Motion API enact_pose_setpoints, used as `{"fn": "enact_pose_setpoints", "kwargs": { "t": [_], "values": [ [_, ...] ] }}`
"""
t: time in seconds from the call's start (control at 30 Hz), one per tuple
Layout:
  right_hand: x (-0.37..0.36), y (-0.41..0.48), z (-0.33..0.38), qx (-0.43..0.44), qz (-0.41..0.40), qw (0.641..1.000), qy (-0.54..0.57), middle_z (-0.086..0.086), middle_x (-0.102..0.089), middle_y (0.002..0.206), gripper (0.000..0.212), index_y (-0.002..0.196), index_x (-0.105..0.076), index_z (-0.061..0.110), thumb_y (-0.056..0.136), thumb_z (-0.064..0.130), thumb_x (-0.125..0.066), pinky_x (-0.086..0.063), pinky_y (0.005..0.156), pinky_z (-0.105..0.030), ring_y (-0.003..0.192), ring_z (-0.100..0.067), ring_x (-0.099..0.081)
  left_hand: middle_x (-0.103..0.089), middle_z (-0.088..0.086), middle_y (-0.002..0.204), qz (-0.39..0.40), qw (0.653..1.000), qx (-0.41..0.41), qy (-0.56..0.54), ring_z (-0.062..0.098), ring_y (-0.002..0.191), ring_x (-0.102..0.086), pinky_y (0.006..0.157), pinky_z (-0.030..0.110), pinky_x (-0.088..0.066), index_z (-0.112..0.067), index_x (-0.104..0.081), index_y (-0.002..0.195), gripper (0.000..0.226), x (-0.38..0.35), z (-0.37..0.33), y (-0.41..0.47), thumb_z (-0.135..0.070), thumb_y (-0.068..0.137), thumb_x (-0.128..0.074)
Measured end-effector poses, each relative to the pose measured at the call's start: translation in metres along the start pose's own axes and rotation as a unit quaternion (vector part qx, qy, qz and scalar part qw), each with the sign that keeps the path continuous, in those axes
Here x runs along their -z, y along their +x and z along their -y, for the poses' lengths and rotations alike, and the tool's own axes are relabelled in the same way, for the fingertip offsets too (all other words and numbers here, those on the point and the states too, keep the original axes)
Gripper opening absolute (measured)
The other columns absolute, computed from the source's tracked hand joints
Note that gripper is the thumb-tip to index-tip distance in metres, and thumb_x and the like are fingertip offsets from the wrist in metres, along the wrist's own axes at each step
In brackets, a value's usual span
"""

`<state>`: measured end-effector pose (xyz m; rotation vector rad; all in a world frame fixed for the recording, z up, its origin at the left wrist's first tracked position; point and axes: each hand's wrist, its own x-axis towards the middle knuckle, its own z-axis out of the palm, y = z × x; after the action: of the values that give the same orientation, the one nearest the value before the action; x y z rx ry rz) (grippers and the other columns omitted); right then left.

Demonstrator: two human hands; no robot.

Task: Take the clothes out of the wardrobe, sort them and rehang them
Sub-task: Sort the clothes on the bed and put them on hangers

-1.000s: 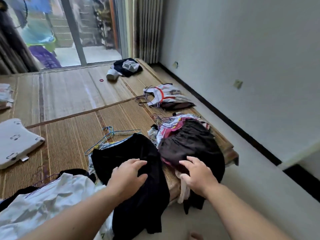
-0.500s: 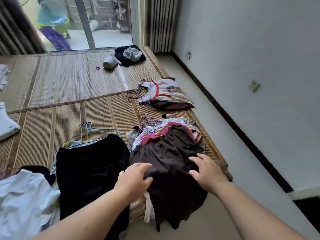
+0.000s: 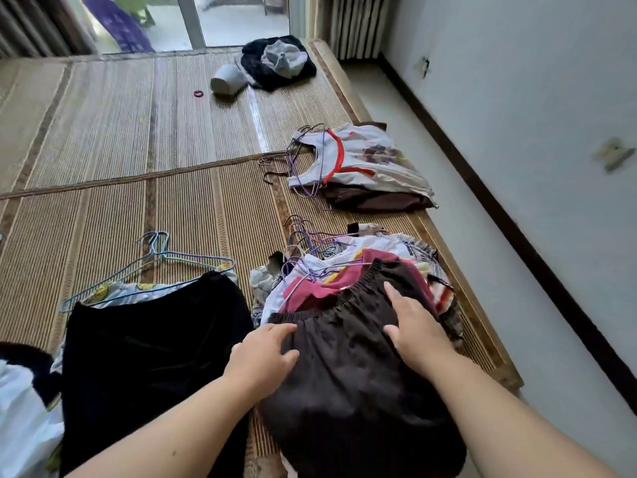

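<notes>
A dark brown garment with an elastic waistband (image 3: 348,367) tops a pile of clothes on hangers (image 3: 344,267) at the near right of the bamboo mat. My left hand (image 3: 262,357) rests flat on its left side, fingers spread. My right hand (image 3: 413,329) lies flat on its right side near the waistband. Neither hand grips the cloth. A black garment (image 3: 148,346) lies to the left, partly over wire hangers (image 3: 158,260). A white garment (image 3: 24,422) shows at the bottom left.
A second pile with a white and red top (image 3: 358,160) lies further along the mat's (image 3: 172,208) right edge. At the far end lie dark clothes with a grey cap (image 3: 279,60) and a pale cup (image 3: 227,79). A floor strip (image 3: 444,188) and wall run on the right.
My left hand moved off the black garment onto the brown one. Both hands slid forward over the brown garment toward its waistband, and the view tilted down and closer.
</notes>
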<state>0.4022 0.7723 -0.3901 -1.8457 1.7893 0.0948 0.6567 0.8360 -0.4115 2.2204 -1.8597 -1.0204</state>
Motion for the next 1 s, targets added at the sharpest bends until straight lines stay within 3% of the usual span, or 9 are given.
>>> {"fn": "enact_pose_setpoints", "kwargs": {
  "t": [0.2, 0.37, 0.47, 0.63, 0.77, 0.87, 1.0],
  "values": [
    [-0.029, 0.114, -0.014, -0.032, 0.009, 0.998, -0.043, 0.006, -0.027, 0.152, 0.062, 0.148, -0.019, 0.033, 0.093, 0.022, -0.048, -0.035, 0.105, -0.043, 0.137, -0.020, -0.032, -0.043, -0.010, 0.142, 0.038, 0.998, 0.040, -0.005, 0.015, 0.130, -0.042, 0.102, 0.038, -0.039, -0.039, -0.034, 0.141, 0.062, -0.033, 0.035, 0.091, -0.043, 0.082, -0.054],
    [-0.034, 0.180, -0.016, -0.044, 0.018, 0.988, -0.144, 0.003, -0.017, 0.156, 0.075, 0.150, -0.009, 0.032, 0.088, 0.001, -0.037, -0.029, 0.111, -0.048, 0.143, -0.021, -0.016, -0.032, -0.003, 0.147, 0.073, 0.993, 0.090, 0.016, 0.020, 0.134, -0.035, 0.105, 0.042, -0.037, -0.033, -0.020, 0.147, 0.073, -0.050, 0.061, 0.137, -0.046, 0.085, -0.055],
    [-0.038, 0.195, -0.017, -0.058, 0.057, 0.980, -0.182, -0.007, -0.033, 0.144, 0.069, 0.149, -0.012, 0.034, 0.089, 0.009, -0.036, -0.030, 0.108, -0.050, 0.134, -0.030, -0.032, -0.039, 0.008, 0.142, 0.123, 0.988, 0.096, -0.009, 0.026, 0.130, -0.041, 0.104, 0.036, -0.037, -0.027, -0.019, 0.147, 0.071, -0.057, 0.067, 0.148, -0.041, 0.088, -0.054],
    [-0.028, 0.185, -0.024, -0.034, 0.040, 0.982, -0.184, -0.004, -0.049, 0.127, 0.058, 0.136, -0.036, 0.040, 0.085, 0.014, -0.044, -0.040, 0.099, -0.040, 0.119, -0.029, -0.049, -0.053, 0.010, 0.130, 0.136, 0.987, 0.084, 0.019, 0.026, 0.119, -0.051, 0.095, 0.028, -0.040, -0.021, -0.034, 0.138, 0.049, -0.052, 0.065, 0.146, -0.035, 0.093, -0.048],
    [0.002, 0.158, -0.027, -0.017, 0.109, 0.988, -0.110, 0.009, -0.062, 0.097, 0.028, 0.100, -0.065, 0.039, 0.076, 0.025, -0.064, -0.042, 0.074, -0.022, 0.097, -0.014, -0.059, -0.061, 0.007, 0.115, 0.129, 0.988, 0.075, 0.035, 0.025, 0.106, -0.057, 0.083, 0.029, -0.042, -0.020, -0.048, 0.108, 0.020, -0.034, 0.060, 0.131, -0.033, 0.093, -0.049],
    [0.027, 0.130, -0.025, 0.015, 0.124, 0.990, -0.059, 0.015, -0.061, 0.087, 0.019, 0.096, -0.066, 0.037, 0.079, 0.028, -0.067, -0.040, 0.073, -0.022, 0.092, -0.010, -0.059, -0.060, 0.001, 0.100, 0.100, 0.993, 0.067, 0.017, 0.022, 0.096, -0.057, 0.073, 0.028, -0.040, -0.024, -0.044, 0.095, 0.013, -0.020, 0.053, 0.109, -0.034, 0.092, -0.050],
    [0.060, 0.078, -0.023, 0.036, 0.080, 0.996, -0.019, 0.013, -0.060, 0.100, 0.024, 0.107, -0.064, 0.040, 0.086, 0.029, -0.061, -0.037, 0.079, -0.022, 0.095, -0.009, -0.054, -0.060, -0.006, 0.091, 0.022, 0.998, 0.054, -0.038, 0.015, 0.084, -0.056, 0.070, 0.028, -0.043, -0.028, -0.050, 0.098, 0.010, 0.002, 0.033, 0.065, -0.033, 0.090, -0.054]
  ]
}}
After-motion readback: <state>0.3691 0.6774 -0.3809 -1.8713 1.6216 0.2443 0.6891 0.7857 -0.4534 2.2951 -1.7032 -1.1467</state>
